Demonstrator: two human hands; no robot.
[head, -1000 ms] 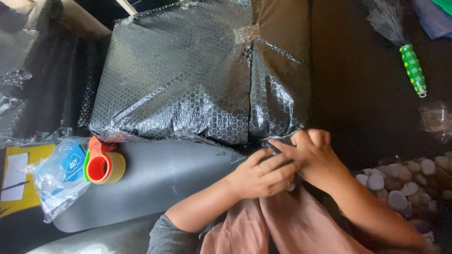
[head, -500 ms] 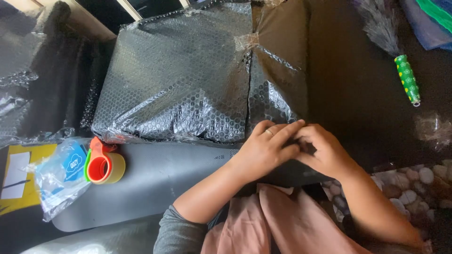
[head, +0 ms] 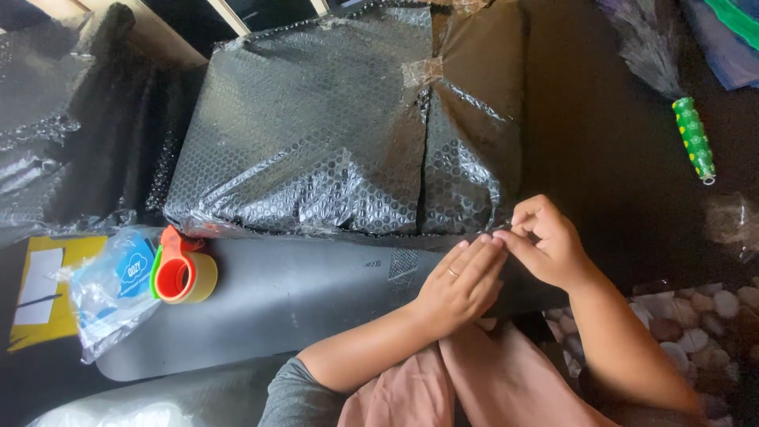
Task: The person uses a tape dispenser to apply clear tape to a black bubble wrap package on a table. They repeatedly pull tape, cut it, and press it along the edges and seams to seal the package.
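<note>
**Both hands at the lower edge of a bubble-wrapped parcel**

A large block wrapped in black bubble wrap (head: 316, 134) fills the upper middle of the view, its seam held by a strip of clear tape (head: 423, 71) at about 12 o'clock. The parcel lies across a grey padded sheet (head: 300, 292) that runs along its near edge.

The left hand (head: 458, 281) lies flat at the wrap's lower right corner, fingers straight and pressed together, a ring on one of them, the tips pushing the film down. The right hand (head: 545, 245), just at 2 o'clock from it and touching its fingertips, is curled; thumb and forefinger pinch something thin at the wrap's edge (whether it is tape or a fold of the film cannot be told from here).

At 9 o'clock from the hands, well apart, a tape dispenser (head: 183, 275) in orange and green holds a yellowish roll, resting against a clear plastic bag (head: 111, 292). At 2 o'clock, far off on the dark surface, lies a green dotted handle (head: 694, 138) with a feathery tuft.

As a judgement, the risk lies in the pinch: the film is slick and puckered, so the edge could slip free or crease if the flat hand eases off. A hard tug might tear the bubbles or pull the loose flap away from the corner.
</note>
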